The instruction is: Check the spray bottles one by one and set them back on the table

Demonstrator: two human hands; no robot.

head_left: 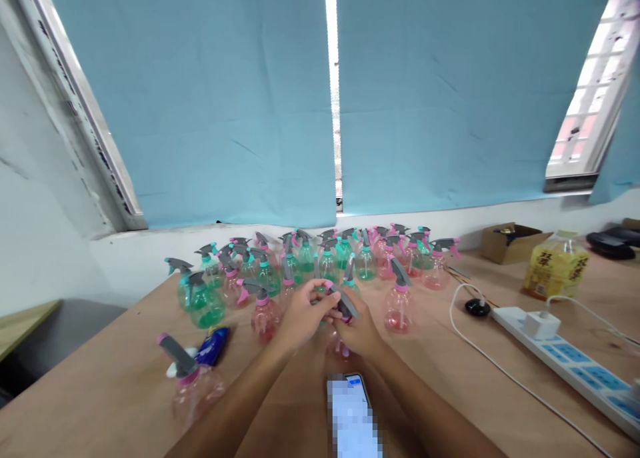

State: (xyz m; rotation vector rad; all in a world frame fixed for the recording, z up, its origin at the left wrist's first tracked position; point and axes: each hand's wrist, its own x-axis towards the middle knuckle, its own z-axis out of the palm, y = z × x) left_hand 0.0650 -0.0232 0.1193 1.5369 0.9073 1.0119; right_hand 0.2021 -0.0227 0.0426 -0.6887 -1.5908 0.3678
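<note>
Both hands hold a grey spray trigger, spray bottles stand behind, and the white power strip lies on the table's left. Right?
No: the head view shows the white power strip on the right of the table. The left hand and right hand hold the grey spray trigger, spray bottles behind.

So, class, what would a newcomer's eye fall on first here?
A crowd of green and pink spray bottles fills the far side of the table under blue blinds. In front, the left hand and right hand grip one pink spray bottle at its grey trigger head.
</note>
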